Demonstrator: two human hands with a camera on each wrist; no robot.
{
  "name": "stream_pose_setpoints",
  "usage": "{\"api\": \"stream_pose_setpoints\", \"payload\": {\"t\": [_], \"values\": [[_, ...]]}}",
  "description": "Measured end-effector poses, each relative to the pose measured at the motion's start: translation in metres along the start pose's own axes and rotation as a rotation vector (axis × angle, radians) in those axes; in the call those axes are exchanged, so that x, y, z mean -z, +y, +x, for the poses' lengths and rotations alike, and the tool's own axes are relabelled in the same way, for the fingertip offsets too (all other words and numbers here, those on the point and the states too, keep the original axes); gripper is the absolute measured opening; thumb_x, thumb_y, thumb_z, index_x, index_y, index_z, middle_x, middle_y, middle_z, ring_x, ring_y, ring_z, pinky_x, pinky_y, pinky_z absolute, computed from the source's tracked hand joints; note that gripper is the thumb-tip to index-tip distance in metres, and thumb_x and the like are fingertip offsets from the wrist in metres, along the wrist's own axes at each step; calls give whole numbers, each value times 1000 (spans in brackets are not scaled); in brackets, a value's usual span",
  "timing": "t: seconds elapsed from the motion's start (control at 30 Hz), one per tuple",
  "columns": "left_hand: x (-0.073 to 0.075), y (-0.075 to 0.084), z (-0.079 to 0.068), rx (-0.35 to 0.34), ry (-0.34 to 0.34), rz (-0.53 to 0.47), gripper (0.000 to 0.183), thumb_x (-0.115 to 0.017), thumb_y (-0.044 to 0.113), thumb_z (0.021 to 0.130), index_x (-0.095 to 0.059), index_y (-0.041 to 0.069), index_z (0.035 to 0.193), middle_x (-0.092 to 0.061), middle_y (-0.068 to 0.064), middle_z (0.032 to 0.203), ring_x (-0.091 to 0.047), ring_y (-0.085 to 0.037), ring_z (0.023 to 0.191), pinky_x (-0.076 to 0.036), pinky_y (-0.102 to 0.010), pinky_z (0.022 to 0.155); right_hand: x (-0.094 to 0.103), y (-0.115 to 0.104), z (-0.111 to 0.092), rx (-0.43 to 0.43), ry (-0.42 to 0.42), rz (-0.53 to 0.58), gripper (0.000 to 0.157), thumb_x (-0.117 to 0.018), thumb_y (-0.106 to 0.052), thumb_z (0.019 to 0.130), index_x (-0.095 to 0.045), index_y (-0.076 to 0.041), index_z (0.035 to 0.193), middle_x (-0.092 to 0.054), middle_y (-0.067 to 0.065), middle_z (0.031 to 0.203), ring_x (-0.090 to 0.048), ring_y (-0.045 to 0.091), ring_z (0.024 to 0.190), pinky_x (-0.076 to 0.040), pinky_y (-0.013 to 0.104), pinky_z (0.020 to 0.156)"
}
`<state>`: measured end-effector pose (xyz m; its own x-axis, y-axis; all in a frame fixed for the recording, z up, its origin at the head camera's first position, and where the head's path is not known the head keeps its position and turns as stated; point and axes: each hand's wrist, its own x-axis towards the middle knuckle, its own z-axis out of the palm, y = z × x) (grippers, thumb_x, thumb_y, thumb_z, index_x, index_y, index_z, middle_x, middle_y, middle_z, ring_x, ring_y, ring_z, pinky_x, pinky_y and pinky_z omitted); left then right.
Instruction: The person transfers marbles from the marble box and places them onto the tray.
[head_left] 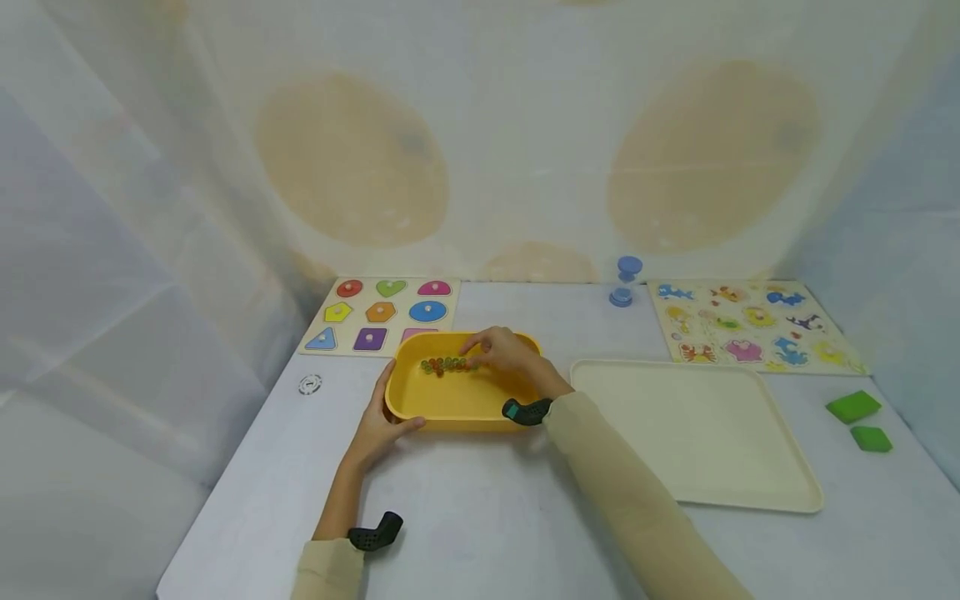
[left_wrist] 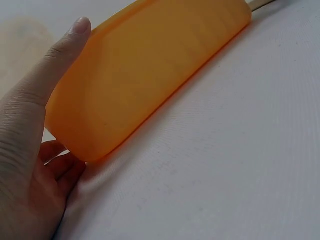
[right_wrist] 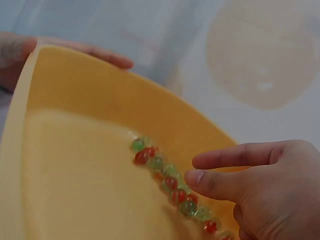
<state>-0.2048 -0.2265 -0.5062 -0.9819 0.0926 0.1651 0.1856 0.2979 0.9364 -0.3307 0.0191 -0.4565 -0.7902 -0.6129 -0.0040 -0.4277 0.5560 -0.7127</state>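
Pale sheeting (head_left: 525,150) with big tan spots hangs at the far side of a white table (head_left: 465,525). Near the middle is a yellow tub (head_left: 450,404), with red and green beads (head_left: 442,366) in a band along the far side of its floor. The left hand (head_left: 378,425) grasps the tub's left end, thumb at the near-left corner. The right hand (head_left: 504,348) reaches in from the right, its index finger and thumb stretched out just beside the beads, which lie to its left. It grasps nothing that shows.

From the left wrist, the tub's outer wall fills much of the view and hides the beads; the thumb lies against the wall and other fingers bend in by the bottom corner. From the right wrist, the beads look glassy and packed together, and a narrow gap parts the right thumb and index finger.

Only the head view takes in the shape board (head_left: 352,327) at far left, the disc (head_left: 310,384) left of the tub, the blue stand (head_left: 622,296) and animal board (head_left: 708,317) at far right, and the green blocks (head_left: 853,407) right of the cream tray (head_left: 697,433).
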Motion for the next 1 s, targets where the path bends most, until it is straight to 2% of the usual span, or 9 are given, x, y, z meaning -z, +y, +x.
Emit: {"api": "stream_pose_setpoints", "payload": {"t": [0.1, 0.27, 0.37, 0.53, 0.7, 0.83, 0.97, 1.0], "values": [[0, 8, -3, 19, -1, 3, 96, -73, 13, 74, -10, 35, 143, -20, -3, 148, -31, -25, 128, -30, -40, 103, -4, 3, 3, -8, -26, -31, 17, -65, -20, 82, -70, -18, 98, -62, -1, 90, -40, 16, 66, -31, 23, 55], [0, 10, -2, 34, 3, 19, 96, -73, 16, 74, -9, 35, 142, -18, -3, 148, -30, -25, 129, -29, -41, 104, -5, 2, 5, 3, -46, -51, 17, -66, -19, 80, -69, -17, 97, -62, -4, 95, -45, 17, 76, -39, 24, 65], [0, 2, 0, 12, 23, 39, 95, -74, 19, 73, -10, 41, 140, -20, 0, 148, -31, -22, 129, -30, -40, 103, -6, 2, 6, 7, -50, -74, 18, -67, -20, 79, -69, -17, 97, -63, -6, 98, -47, 16, 82, -42, 25, 72], [0, 0, -1, -20, 30, 57, 101, -77, 21, 70, -9, 36, 142, -21, -3, 147, -32, -24, 128, -29, -45, 104, -10, 4, 10, 35, -41, -132, 16, -68, -19, 79, -69, -17, 94, -65, -6, 94, -51, 13, 83, -44, 26, 78], [-4, 0, -1, -31, 66, 111, 107, -81, 32, 64, -9, 34, 143, -25, -3, 146, -35, -23, 126, -30, -47, 103, -13, 3, 11, 41, -39, -143, 12, -67, -17, 80, -69, -14, 91, -65, -5, 92, -53, 14, 87, -44, 28, 84], [-7, -1, -1, -44, 91, 145, 106, -80, 34, 63, -11, 30, 143, -28, -4, 145, -36, -23, 125, -31, -47, 102, -12, 3, 9, 22, -29, -139, 11, -66, -19, 81, -69, -16, 91, -64, -6, 93, -52, 14, 85, -44, 27, 80], [-9, -1, -1, -42, 102, 164, 102, -80, 36, 64, -15, 28, 143, -32, -5, 143, -39, -22, 123, -34, -46, 100, -4, 1, 0, 48, 30, -117, 13, -65, -24, 82, -69, -19, 94, -63, -6, 90, -47, 12, 70, -41, 22, 63], [-9, -1, -1, -43, 105, 164, 102, -80, 37, 63, -16, 28, 142, -33, -4, 142, -39, -21, 123, -34, -46, 100, 0, 0, -5, 67, 58, -105, 14, -64, -25, 82, -68, -19, 94, -62, -5, 82, -44, 12, 65, -39, 20, 59]]}}
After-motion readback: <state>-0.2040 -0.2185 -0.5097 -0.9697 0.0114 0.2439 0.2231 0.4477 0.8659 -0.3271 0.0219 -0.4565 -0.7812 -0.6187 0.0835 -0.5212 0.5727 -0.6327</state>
